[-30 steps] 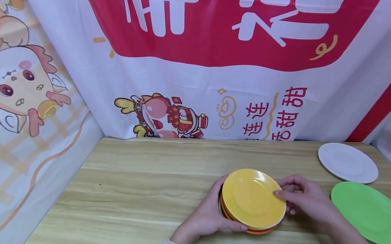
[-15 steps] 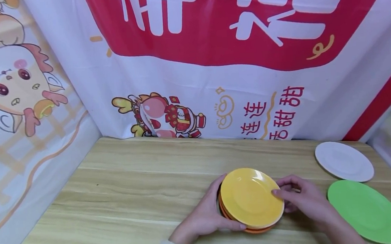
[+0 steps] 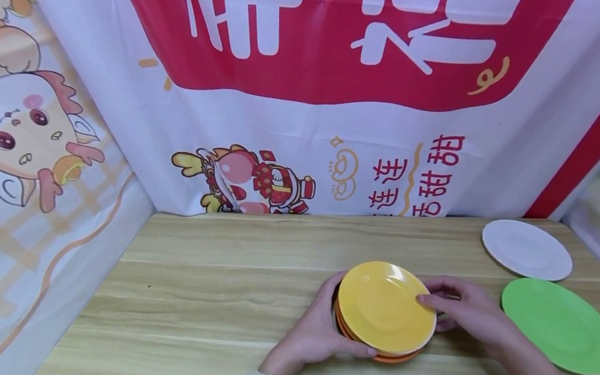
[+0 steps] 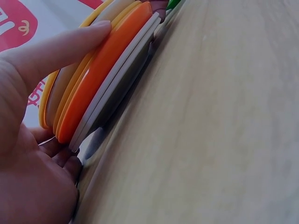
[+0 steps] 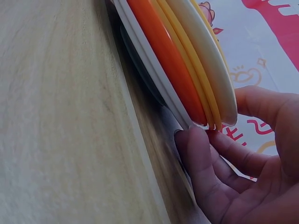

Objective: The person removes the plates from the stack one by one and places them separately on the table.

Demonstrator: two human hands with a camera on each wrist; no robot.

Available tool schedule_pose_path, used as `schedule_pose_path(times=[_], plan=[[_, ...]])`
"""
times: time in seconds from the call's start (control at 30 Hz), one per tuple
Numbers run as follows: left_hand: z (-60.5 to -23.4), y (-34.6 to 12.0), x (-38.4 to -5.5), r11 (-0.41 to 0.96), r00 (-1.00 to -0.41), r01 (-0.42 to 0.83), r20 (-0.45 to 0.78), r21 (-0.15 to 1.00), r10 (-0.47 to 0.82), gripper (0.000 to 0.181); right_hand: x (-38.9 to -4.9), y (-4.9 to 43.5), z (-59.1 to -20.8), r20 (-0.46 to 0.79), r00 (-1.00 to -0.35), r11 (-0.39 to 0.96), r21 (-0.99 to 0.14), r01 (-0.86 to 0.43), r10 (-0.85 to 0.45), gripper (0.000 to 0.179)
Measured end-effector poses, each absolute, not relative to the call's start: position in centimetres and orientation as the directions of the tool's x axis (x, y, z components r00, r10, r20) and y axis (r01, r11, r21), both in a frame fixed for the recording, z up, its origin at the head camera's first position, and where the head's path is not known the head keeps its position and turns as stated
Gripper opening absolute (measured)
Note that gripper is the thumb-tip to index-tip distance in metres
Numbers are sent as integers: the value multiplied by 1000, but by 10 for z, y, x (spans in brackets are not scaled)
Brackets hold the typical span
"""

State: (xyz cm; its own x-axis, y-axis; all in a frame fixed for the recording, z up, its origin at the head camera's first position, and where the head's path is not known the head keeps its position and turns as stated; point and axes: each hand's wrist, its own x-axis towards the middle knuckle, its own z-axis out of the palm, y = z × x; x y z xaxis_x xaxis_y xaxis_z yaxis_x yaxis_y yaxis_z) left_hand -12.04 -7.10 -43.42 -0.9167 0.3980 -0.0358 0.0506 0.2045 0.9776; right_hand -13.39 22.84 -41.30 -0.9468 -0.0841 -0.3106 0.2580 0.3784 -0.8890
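right now a person is holding a small stack of plates (image 3: 384, 323) between both hands, near the front edge of the wooden table (image 3: 208, 303). the left hand (image 3: 313, 335) is cupping the stack's left rim, thumb lying over the edges and fingers tucking underneath. the right hand (image 3: 463, 310) is gripping the opposite rim, thumb resting on the yellow top plate (image 3: 382, 305) and fingers curling under. so the stack is sitting squarely between the two hands, neither one nearer, with an orange plate (image 4: 100, 77) and pale ones beneath. to the right, well apart, a green plate (image 3: 558, 325) and a white plate (image 3: 525, 249) are lying flat.
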Motion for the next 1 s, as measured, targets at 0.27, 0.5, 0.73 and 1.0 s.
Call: schedule_pose_path(times=[0.27, 0.5, 0.73, 1.0], plan=[[-435, -71, -120, 190, -912, 70, -14, 979, 409, 121, -132, 230, -412, -311, -945, 376, -892, 252, -103, 50], [-434, -71, -120, 187, -911, 43, -38, 981, 410, 120, -132, 233, -410, -308, -946, 420, -875, 241, -97, 47], [-434, -71, -120, 189, -913, 41, -40, 981, 407, 118, -134, 234, -409, -325, -942, 434, -863, 259, -83, 45], [-435, -72, -121, 198, -909, 27, -58, 980, 413, 118, -134, 234, -409, -326, -943, 426, -864, 269, -66, 43]])
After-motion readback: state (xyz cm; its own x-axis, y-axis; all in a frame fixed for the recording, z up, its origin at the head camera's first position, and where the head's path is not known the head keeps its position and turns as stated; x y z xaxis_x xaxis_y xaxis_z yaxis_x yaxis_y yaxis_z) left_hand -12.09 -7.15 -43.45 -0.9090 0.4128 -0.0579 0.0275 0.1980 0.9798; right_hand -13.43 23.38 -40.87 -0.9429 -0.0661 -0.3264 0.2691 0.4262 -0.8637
